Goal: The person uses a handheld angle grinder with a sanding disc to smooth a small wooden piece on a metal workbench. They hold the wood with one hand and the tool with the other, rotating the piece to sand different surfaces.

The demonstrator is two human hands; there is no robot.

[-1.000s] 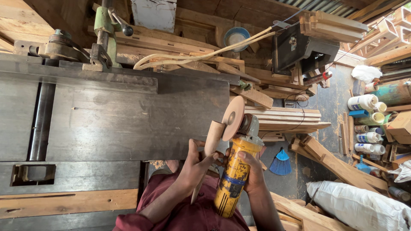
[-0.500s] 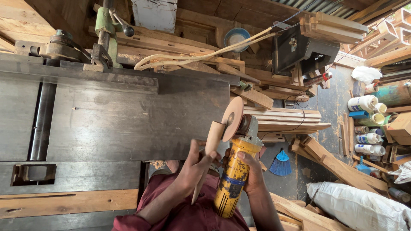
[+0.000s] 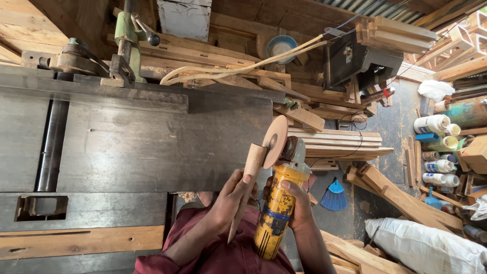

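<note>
Here left hand point(image 3: 229, 199) grips tapered wooden piece point(image 3: 247, 183), its top end touching sanding disc point(image 3: 275, 140); right hand point(image 3: 296, 204) wrapped around yellow angle grinder point(image 3: 276, 208), near surface point(image 3: 152, 147) edge.

The tapered stick point(image 3: 247, 178) is pale, smooth bare wood, the grinder's point(image 3: 276, 208) body is scuffed, dusty yellow plastic with a matt pinkish sanding disc point(image 3: 275, 140) and dull grey metal head, and the machine's tabletop point(image 3: 152, 147) is dark, worn, faintly shiny metal.
</note>
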